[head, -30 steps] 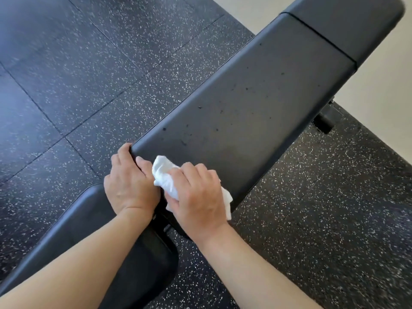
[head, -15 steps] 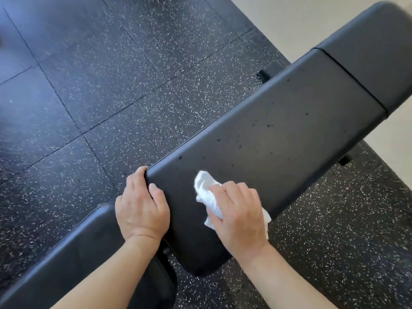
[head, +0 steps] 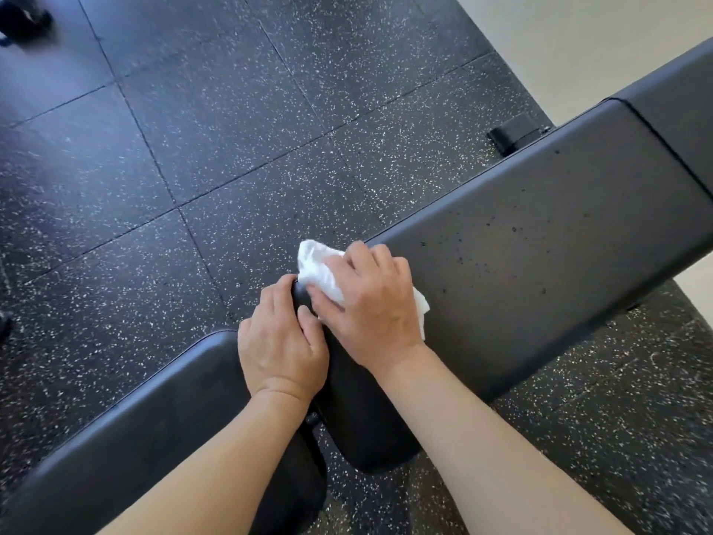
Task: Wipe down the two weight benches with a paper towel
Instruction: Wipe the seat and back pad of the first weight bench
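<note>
Paper towel under right hand at the near corner of the long bench pad.

The right hand [head: 366,303] presses the crumpled paper towel [head: 318,270] onto the bench pad [head: 540,264], fingers curled over it. The left hand [head: 279,341] grips the pad's corner, touching the right. A second pad [head: 135,438] lies below on the speckled floor [head: 193,148].

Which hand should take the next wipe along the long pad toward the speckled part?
Right. The right hand already grips the paper towel on the long pad, with the specks just beyond it. The left hand holds the pad's near corner and carries no towel.
</note>
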